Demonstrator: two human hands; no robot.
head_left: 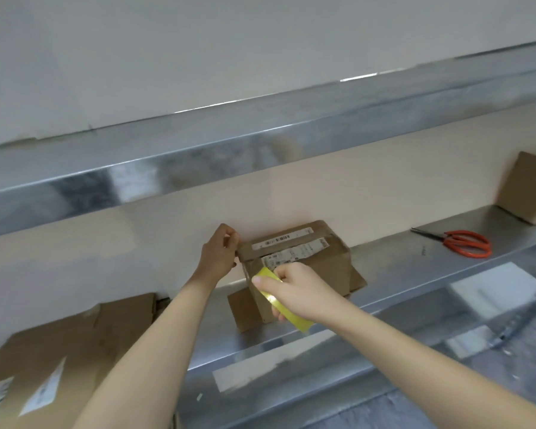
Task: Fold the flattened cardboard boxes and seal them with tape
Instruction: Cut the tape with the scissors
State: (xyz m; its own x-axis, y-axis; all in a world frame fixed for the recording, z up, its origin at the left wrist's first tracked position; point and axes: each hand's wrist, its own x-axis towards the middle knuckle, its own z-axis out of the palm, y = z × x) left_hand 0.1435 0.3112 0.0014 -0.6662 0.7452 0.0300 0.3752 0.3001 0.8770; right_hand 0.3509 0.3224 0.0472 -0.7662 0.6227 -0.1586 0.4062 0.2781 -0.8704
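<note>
1. The steel desk [399, 258] carried the cardboard box [331, 261] at its middle, against the wall. The box's long axis ran left to right, labelled top up.
2. The left hand [218, 252] gripped the box's top-left corner with curled fingers; the right hand [297, 289] pinched a yellow tape strip [299, 322] at the near face.
3. Likely risk: the strip's lower end hung free — it could stick to itself or land crooked.

A pale wall [198, 41] runs behind a long shiny metal top shelf [260, 144] and a low shelf [415, 258] under it, with white light glinting along the top shelf's back edge and gleaming in patches lower down.
</note>
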